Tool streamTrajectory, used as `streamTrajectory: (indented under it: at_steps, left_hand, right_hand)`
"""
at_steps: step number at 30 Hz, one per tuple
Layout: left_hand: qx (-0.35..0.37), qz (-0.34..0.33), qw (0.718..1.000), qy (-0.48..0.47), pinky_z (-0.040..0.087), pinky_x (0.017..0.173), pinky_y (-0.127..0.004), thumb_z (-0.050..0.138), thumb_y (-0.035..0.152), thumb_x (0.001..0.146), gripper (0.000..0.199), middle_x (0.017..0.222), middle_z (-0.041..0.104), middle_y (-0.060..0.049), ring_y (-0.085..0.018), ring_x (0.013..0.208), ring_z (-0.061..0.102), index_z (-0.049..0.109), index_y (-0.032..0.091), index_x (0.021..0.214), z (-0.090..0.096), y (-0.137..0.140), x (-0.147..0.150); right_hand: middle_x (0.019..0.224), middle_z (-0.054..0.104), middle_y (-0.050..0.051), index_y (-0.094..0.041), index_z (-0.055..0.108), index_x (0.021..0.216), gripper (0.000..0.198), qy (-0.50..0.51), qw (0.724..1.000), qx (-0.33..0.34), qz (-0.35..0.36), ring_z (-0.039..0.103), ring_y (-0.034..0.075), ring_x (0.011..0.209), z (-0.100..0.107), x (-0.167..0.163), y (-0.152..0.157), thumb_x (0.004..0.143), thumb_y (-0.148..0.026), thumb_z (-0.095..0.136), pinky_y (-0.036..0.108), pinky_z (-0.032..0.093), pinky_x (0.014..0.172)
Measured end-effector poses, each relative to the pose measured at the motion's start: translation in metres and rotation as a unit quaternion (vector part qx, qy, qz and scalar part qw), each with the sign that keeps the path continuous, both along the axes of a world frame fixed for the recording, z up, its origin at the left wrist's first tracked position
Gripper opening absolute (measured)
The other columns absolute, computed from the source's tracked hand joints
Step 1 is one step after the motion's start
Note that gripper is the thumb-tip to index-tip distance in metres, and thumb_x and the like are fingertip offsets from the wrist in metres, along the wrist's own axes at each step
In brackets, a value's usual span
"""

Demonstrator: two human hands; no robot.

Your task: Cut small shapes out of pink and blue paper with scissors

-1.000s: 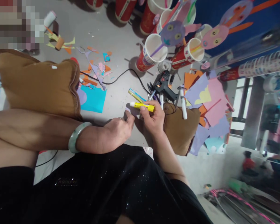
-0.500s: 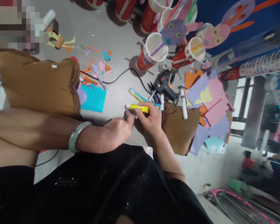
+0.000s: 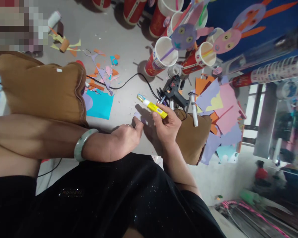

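Black, glinting fabric of your top (image 3: 99,205) fills the nearest part of the view. Beyond it, your left hand (image 3: 125,140) has its fingers curled, the index fingertip on a small lilac paper piece (image 3: 136,114) against the grey worktop (image 3: 125,102); your finger covers part of it, and whether the thumb pinches it too cannot be told. A smooth, pale green bangle (image 3: 83,145) circles that wrist.

Your right hand (image 3: 167,125) pinches a slim yellow tube (image 3: 156,109) between thumb and fingers, near the lilac piece. Its long axis runs diagonally: the white end points away from you and leftward, the yellow end back toward your palm. That white end overlaps a gold-and-blue stick (image 3: 140,98), hiding most of it.

Just beyond lies a black plastic glue gun (image 3: 175,91), its nozzle partly lost among pens. Farthest, round-mouthed red paper cups (image 3: 155,64) stand, some cropped by the top edge.
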State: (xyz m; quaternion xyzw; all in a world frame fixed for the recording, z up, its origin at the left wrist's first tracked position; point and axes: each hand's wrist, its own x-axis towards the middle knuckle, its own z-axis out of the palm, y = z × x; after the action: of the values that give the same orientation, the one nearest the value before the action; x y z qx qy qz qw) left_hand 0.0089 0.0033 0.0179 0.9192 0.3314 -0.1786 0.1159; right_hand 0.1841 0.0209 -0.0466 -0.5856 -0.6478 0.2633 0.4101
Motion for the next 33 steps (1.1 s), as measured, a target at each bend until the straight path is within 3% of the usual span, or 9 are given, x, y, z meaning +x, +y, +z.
streamTrajectory:
  at_steps: [4, 8, 14, 17, 21, 24, 27, 33]
  left_hand:
    - [0.011, 0.004, 1.000, -0.006, 0.060, 0.062, -0.029, 0.025, -0.011, 0.085, 0.062, 0.145, 0.050, -0.038, -0.023, 0.083, 0.077, 0.045, -0.012, 0.144, 0.000, -0.001, -0.001]
    - [0.019, 0.004, 1.000, -0.012, 0.060, 0.064, -0.031, 0.025, -0.012, 0.085, 0.062, 0.145, 0.049, -0.039, -0.026, 0.085, 0.077, 0.046, -0.011, 0.144, 0.003, -0.002, -0.001]
    - [-0.008, -0.003, 1.000, -0.010, 0.059, 0.078, -0.034, 0.031, -0.012, 0.085, 0.057, 0.117, 0.072, -0.029, -0.029, 0.097, 0.076, 0.064, -0.004, 0.130, -0.003, -0.003, -0.001]
    - [0.019, -0.002, 1.000, -0.008, 0.058, 0.071, -0.033, 0.029, -0.012, 0.084, 0.061, 0.132, 0.063, -0.034, -0.028, 0.089, 0.077, 0.053, -0.007, 0.141, -0.004, -0.005, -0.001]
    - [0.045, -0.011, 0.999, 0.013, 0.058, 0.061, -0.031, 0.025, -0.011, 0.085, 0.065, 0.146, 0.045, -0.041, -0.025, 0.080, 0.077, 0.044, -0.009, 0.147, 0.001, -0.004, -0.001]
    - [0.025, -0.016, 0.999, 0.014, 0.059, 0.063, -0.031, 0.026, -0.011, 0.085, 0.063, 0.144, 0.048, -0.041, -0.026, 0.083, 0.077, 0.046, -0.009, 0.145, 0.002, -0.001, 0.000]
    - [0.023, -0.013, 1.000, 0.001, 0.060, 0.063, -0.032, 0.027, -0.011, 0.085, 0.061, 0.141, 0.051, -0.041, -0.027, 0.082, 0.077, 0.048, -0.012, 0.142, 0.000, -0.002, 0.000]
    - [0.035, 0.020, 0.999, -0.035, 0.058, 0.062, -0.033, 0.025, -0.009, 0.087, 0.061, 0.136, 0.055, -0.041, -0.031, 0.086, 0.077, 0.049, -0.009, 0.143, -0.003, -0.005, 0.001]
  right_hand:
    - [0.105, 0.078, 0.006, -0.026, 0.070, 0.123, 0.030, 0.039, 0.998, -0.046, 0.034, 0.077, 0.020, 0.089, 0.015, 0.000, -0.001, 0.095, -0.033, 0.059, 0.039, 0.064, 0.078]
    - [0.114, 0.078, 0.006, -0.027, 0.074, 0.117, 0.028, -0.007, 0.989, -0.084, 0.121, 0.074, 0.023, 0.104, 0.029, -0.009, 0.006, 0.091, -0.029, 0.065, 0.044, 0.060, 0.092]
    - [0.114, 0.078, 0.004, -0.028, 0.071, 0.126, 0.034, -0.043, 0.961, -0.098, 0.255, 0.072, 0.020, 0.101, 0.032, -0.041, 0.036, 0.094, -0.038, 0.062, 0.040, 0.056, 0.096]
    - [0.111, 0.077, 0.002, -0.030, 0.063, 0.137, 0.044, -0.021, 0.946, -0.105, 0.307, 0.072, 0.018, 0.102, 0.037, -0.048, 0.053, 0.097, -0.046, 0.058, 0.036, 0.056, 0.094]
    - [0.111, 0.076, 0.005, -0.026, 0.068, 0.127, 0.040, -0.026, 0.966, -0.054, 0.252, 0.070, 0.020, 0.103, 0.046, -0.030, 0.063, 0.093, -0.047, 0.063, 0.038, 0.053, 0.096]
    - [0.098, 0.077, 0.006, -0.021, 0.073, 0.105, 0.026, -0.094, 0.978, -0.031, 0.184, 0.069, 0.021, 0.091, 0.045, -0.007, 0.060, 0.088, -0.041, 0.069, 0.038, 0.051, 0.090]
    - [0.083, 0.073, 0.003, -0.021, 0.072, 0.088, 0.015, -0.176, 0.974, -0.016, 0.146, 0.064, 0.020, 0.079, 0.038, 0.009, 0.054, 0.082, -0.035, 0.074, 0.039, 0.047, 0.083]
    - [0.078, 0.071, 0.000, -0.023, 0.068, 0.084, 0.013, -0.190, 0.956, -0.030, 0.221, 0.059, 0.018, 0.076, 0.037, -0.008, 0.045, 0.084, -0.035, 0.073, 0.038, 0.040, 0.082]
